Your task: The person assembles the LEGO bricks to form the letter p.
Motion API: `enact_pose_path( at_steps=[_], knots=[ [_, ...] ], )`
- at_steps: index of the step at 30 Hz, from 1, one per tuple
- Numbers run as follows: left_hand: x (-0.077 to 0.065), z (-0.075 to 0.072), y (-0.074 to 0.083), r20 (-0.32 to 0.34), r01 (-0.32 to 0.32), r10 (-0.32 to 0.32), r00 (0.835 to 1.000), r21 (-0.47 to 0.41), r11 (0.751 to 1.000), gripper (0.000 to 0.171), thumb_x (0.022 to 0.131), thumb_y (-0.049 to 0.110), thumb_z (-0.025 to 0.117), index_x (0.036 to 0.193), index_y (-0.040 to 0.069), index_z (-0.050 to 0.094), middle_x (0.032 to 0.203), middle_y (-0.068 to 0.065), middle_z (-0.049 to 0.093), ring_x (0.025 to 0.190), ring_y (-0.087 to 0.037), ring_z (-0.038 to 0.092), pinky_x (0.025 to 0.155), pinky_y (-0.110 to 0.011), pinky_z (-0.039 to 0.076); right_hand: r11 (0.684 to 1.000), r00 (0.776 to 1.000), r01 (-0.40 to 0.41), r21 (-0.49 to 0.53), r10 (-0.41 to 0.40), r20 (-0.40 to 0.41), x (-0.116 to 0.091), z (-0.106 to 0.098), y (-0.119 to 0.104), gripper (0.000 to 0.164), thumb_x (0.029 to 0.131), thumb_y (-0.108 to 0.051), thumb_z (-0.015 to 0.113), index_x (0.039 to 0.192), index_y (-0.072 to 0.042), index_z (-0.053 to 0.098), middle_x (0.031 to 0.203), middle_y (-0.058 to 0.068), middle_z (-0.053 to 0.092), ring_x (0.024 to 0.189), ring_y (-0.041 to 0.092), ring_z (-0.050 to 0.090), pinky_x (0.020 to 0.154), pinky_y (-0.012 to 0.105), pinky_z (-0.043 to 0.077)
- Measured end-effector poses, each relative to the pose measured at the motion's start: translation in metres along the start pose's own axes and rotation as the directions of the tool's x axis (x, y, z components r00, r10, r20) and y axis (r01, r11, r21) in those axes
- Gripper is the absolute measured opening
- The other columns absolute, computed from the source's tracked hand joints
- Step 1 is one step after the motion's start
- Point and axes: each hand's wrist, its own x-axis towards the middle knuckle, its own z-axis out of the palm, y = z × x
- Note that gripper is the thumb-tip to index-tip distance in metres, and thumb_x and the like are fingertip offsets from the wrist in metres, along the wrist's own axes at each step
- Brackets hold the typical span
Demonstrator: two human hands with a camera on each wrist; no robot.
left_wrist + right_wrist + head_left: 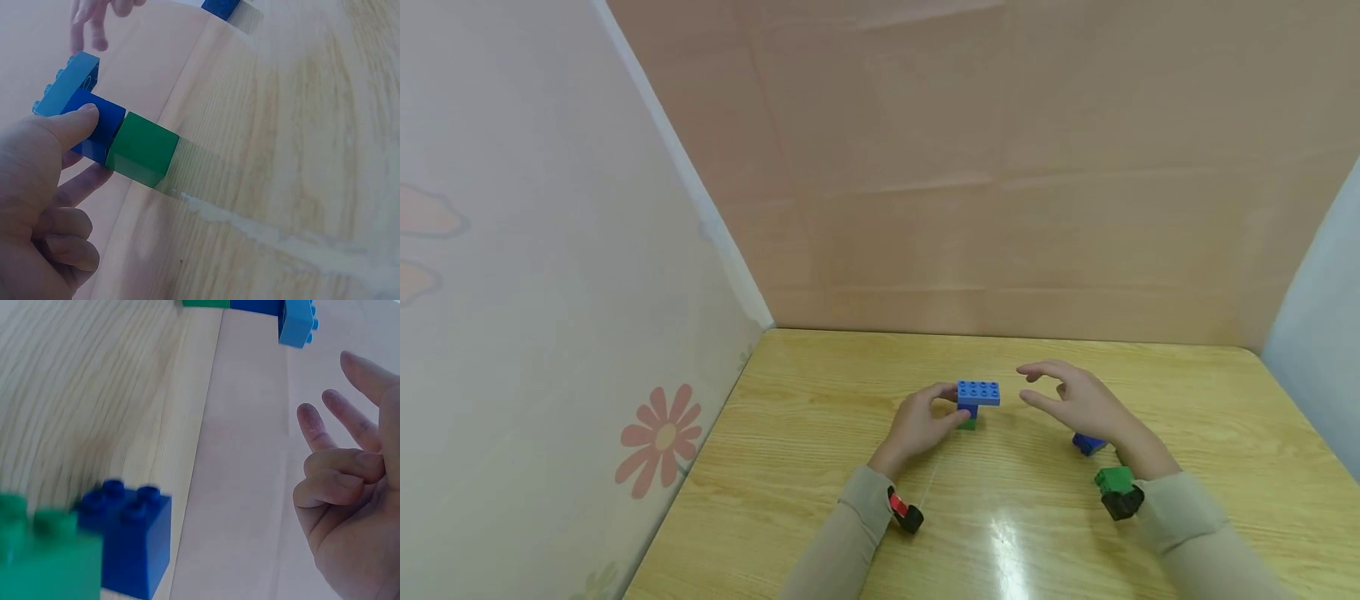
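My left hand point(922, 423) pinches a dark blue building block point(100, 122) between thumb and fingers. That block sits on a green block point(142, 150) which stands on the table, and a longer light blue block point(978, 392) tops the stack, jutting out to the right. To the right of the stack, my right hand point(1078, 406) is held in the air, thumb and index finger apart, nothing between them. Below it on the table lie a loose dark blue block point(134, 537) and a loose green block point(50, 562).
The wooden table point(820, 400) ends at a brown paper-like panel point(880, 250) behind. A pale wall point(550, 250) with a flower picture rises on the left, and another pale wall point(1318, 333) borders the right. Black wrist cameras point(1122, 502) sit under both sleeves.
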Motion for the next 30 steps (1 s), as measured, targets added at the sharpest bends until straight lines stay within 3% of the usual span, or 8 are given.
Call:
enact_pose_path(
  at_steps=[15,22,25,30],
  knots=[
    [0.003,-0.001,0.009,-0.014,0.022,-0.022,1.0,-0.034,0.999,0.052,0.096,0.053,0.072,0.143,0.033,0.062,0.121,0.02,0.067,0.135,-0.015,0.053,0.11,-0.054,0.042,0.999,0.996,-0.039,0.001,0.039,0.077,-0.029,-0.021,0.028,0.048,0.102,-0.043,0.067,0.141,-0.016,0.063,0.127,0.011,0.066,0.123,0.042,0.058,0.093,0.063,0.05],
    [0.005,-0.003,0.012,-0.014,0.032,-0.033,0.999,-0.042,0.999,0.046,0.096,0.052,0.072,0.138,0.035,0.064,0.119,0.02,0.067,0.134,-0.014,0.053,0.111,-0.055,0.04,0.998,0.99,-0.056,-0.006,0.056,0.132,-0.042,-0.032,0.039,0.048,0.103,-0.038,0.068,0.141,-0.009,0.063,0.129,0.013,0.066,0.122,0.043,0.058,0.09,0.063,0.05],
    [0.006,-0.004,0.013,-0.01,0.03,-0.03,1.0,-0.038,0.999,0.045,0.096,0.051,0.072,0.137,0.034,0.065,0.118,0.021,0.067,0.133,-0.013,0.054,0.111,-0.054,0.04,0.997,0.986,-0.071,-0.014,0.072,0.153,-0.047,-0.034,0.044,0.048,0.101,-0.037,0.07,0.14,-0.009,0.063,0.129,0.012,0.066,0.119,0.041,0.059,0.086,0.058,0.052],
    [0.007,-0.005,0.014,0.001,0.022,-0.022,1.0,-0.03,0.999,0.046,0.096,0.049,0.073,0.137,0.031,0.065,0.119,0.021,0.067,0.13,-0.009,0.055,0.108,-0.05,0.044,0.993,0.971,-0.117,0.008,0.112,0.211,-0.054,-0.038,0.053,0.056,0.096,-0.038,0.077,0.14,-0.008,0.062,0.131,0.014,0.064,0.091,0.022,0.06,0.067,0.034,0.048]
  ],
)
